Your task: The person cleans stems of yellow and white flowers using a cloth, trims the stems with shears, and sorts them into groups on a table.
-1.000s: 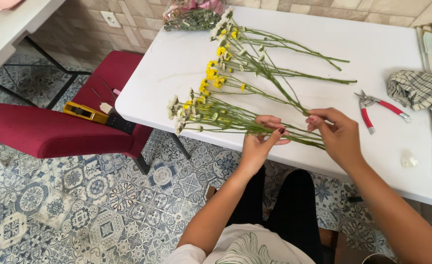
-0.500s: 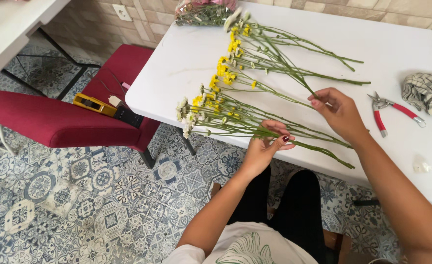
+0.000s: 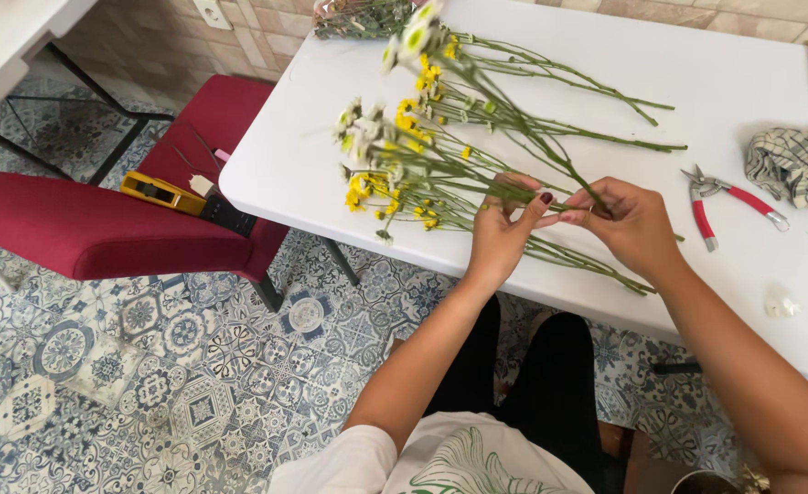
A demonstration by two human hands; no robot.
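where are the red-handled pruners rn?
Head view, right side of the white table: the red-handled pruners lie flat, just right of the right hand and left of the checked cloth.

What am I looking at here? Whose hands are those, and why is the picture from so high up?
The picture comes from a camera worn on a person's head, so you look down just as they do. The two bare hands are theirs: the left hand and the right hand. Both pinch green flower stems between their fingers. The flowers, yellow and white, lie on a white table. Also on it are red-handled pliers and a checked cloth. Beside the table stands a red chair with a yellow tool on it.
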